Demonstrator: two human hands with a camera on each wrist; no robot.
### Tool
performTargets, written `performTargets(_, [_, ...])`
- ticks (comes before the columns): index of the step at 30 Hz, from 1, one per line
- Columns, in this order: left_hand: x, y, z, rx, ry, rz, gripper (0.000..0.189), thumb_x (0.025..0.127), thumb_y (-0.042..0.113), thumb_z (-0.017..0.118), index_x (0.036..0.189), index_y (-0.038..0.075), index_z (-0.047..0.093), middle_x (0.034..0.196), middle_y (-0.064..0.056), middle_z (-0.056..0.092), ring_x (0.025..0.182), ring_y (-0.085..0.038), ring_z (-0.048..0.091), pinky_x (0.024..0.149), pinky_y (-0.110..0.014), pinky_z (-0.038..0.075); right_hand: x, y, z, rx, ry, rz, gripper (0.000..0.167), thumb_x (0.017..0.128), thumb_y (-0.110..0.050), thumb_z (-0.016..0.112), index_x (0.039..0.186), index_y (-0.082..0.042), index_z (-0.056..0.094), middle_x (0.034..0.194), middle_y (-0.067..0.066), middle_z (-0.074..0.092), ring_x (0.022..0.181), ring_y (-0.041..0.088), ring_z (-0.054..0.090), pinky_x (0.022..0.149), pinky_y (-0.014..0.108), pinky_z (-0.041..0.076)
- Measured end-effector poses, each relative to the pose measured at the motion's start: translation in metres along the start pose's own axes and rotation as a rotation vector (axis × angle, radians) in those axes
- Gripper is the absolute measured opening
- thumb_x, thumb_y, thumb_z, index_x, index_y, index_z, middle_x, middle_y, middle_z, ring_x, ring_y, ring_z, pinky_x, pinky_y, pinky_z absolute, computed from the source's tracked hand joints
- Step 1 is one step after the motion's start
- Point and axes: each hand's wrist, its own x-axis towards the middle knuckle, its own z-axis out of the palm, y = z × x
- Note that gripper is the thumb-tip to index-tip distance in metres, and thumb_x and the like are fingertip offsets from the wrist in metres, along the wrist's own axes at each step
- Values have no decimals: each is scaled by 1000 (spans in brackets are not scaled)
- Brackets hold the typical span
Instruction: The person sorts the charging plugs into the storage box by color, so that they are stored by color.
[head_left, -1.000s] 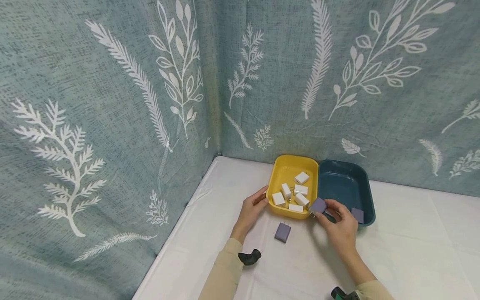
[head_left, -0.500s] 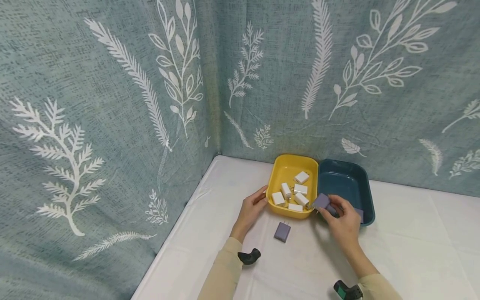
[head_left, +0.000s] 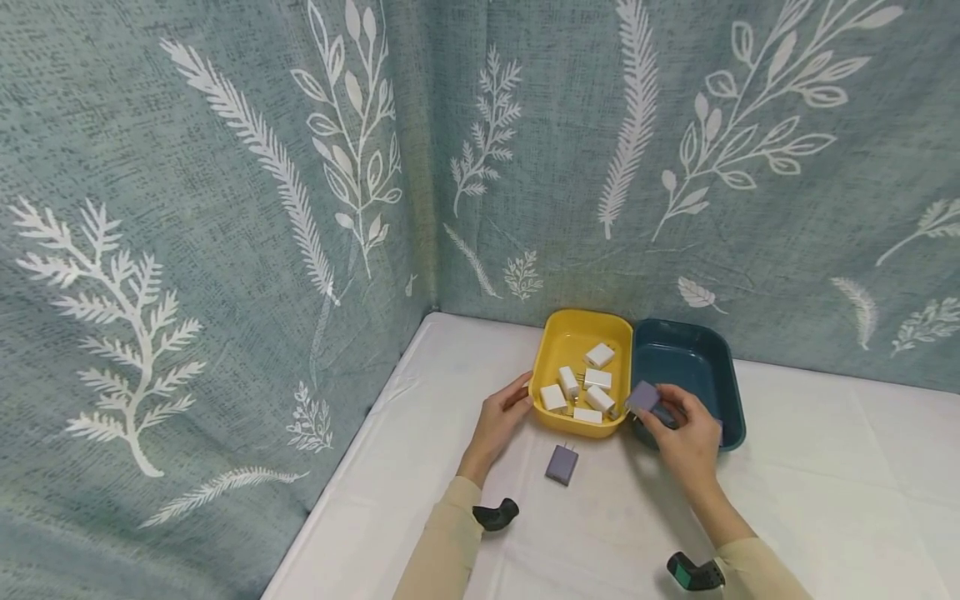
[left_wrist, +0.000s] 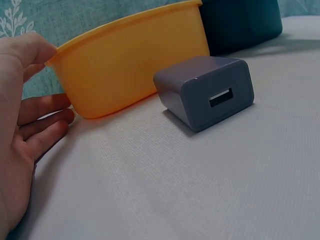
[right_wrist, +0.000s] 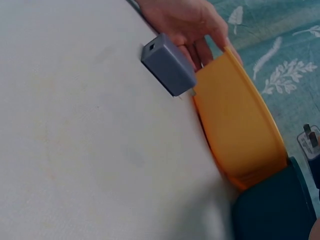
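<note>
My right hand [head_left: 692,433] pinches a purple plug-in charger [head_left: 642,397] over the near left corner of the dark blue container [head_left: 733,375]. Its metal prongs [right_wrist: 310,136] show at the right edge of the right wrist view. A darker block shape lies under the fingers, half hidden. My left hand [head_left: 501,421] holds the left side of the yellow container [head_left: 544,354], with one digit at the rim and other fingers along the outer wall. Several white chargers [head_left: 598,379] lie inside it. Another purple charger [head_left: 562,465] lies on the table in front.
The two containers stand side by side against a leaf-patterned curtain [head_left: 525,167]. A purple charger [head_left: 721,432] inside the blue one shows partly beside my right hand. White cloth [head_left: 825,483] covers the table. Each wrist wears a black camera mount [head_left: 497,515].
My right hand has lifted the purple charger slightly up and right, from the yellow container's corner to over the blue container's edge. My left hand has stayed put.
</note>
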Motion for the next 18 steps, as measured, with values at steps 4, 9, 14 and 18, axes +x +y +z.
performTargets(4, [0,1,0,4,4,0,46,97,12,57,143,10,50,138,-18,57,125,-29,58,102,-31,49,2,0,0,-10,14,-8,43,75,5,79,115,1,65,115,14,66,108,26,65,92,22,52])
performTargets(9, [0,1,0,-1,11,-2,46,97,13,57,142,10,51,139,-18,56,125,-29,58,102,-30,49,7,-1,0,-18,38,-47,42,72,8,79,112,3,66,111,15,66,106,28,66,90,15,51])
performTargets(14, [-1,0,0,-6,15,-3,46,96,12,58,142,10,51,139,-17,56,125,-29,58,101,-30,50,12,1,-3,-48,36,-46,41,74,6,79,113,2,66,111,14,66,107,30,66,90,14,51])
performTargets(18, [0,0,1,14,16,-10,46,97,14,58,142,10,51,139,-16,57,125,-28,58,102,-32,49,16,2,-5,-70,27,-47,42,75,2,79,115,1,65,114,14,66,108,29,66,91,15,51])
